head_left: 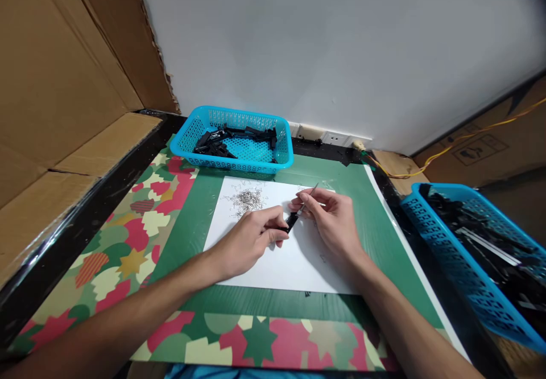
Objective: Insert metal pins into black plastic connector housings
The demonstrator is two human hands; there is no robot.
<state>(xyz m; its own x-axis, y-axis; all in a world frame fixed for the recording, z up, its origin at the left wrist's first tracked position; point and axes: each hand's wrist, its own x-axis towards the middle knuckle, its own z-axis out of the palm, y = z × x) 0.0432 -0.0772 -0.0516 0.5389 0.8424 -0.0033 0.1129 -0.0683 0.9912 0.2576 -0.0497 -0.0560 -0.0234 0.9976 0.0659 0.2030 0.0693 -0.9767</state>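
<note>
My left hand (260, 234) is closed, thumb and fingers pinching a small black plastic part (292, 220) above the white sheet (256, 271). My right hand (330, 217) grips slim metal tweezers (314, 189), whose one end sticks up past the fingers while the other meets the black part. Whether anything sits in their tips is too small to tell. Left of the hands, a pile of tiny wire-like metal pieces (248, 200) lies on the sheet, with a few scattered around it.
Behind the sheet stands a blue basket (232, 166) with black plastic parts (215, 143). Another blue basket (460, 279), fuller of black parts, is at the right. Cardboard (63, 71) walls the left side. Sockets (335, 138) and a yellow cable (430, 165) line the back.
</note>
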